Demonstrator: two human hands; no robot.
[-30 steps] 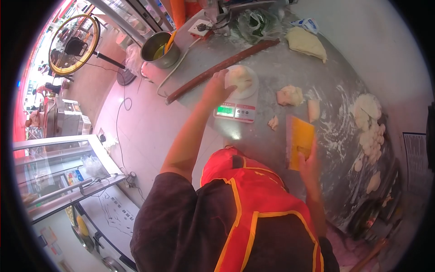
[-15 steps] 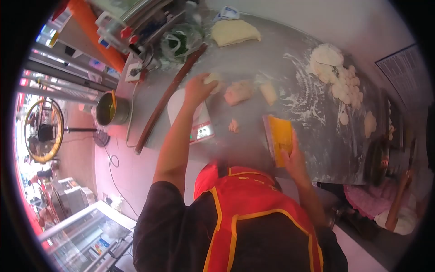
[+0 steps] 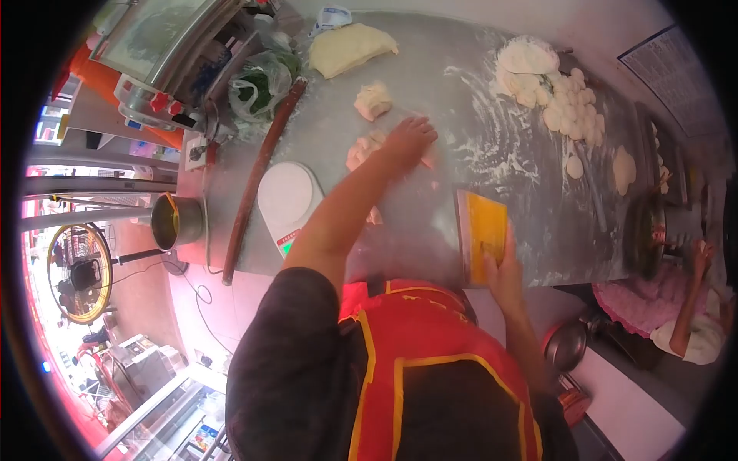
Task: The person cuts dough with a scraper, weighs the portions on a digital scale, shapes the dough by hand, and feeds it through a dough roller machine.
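Note:
My left hand [image 3: 411, 146] reaches down over a piece of dough on the grey worktop; its fingers cover most of that piece. Just left of it lies another dough lump [image 3: 363, 150], partly behind my forearm. Farther back sits a separate dough piece [image 3: 373, 101]. My right hand [image 3: 501, 269] holds a yellow scraper [image 3: 484, 227] upright near the front edge. The white kitchen scale [image 3: 288, 192] bears nothing on its round plate. A small dough scrap [image 3: 374, 216] shows beside my left forearm.
A long wooden stick [image 3: 263, 180] lies left of the scale. A large dough slab [image 3: 350, 50] and a bag of greens [image 3: 261, 84] are at the back. Many flattened dough pieces [image 3: 573, 107] lie right. Another person's arm [image 3: 689, 303] shows far right.
My left hand has moved from the scale to the right, over the dough. The dough from the scale now lies on the worktop behind. The view has turned; my right hand still holds the scraper.

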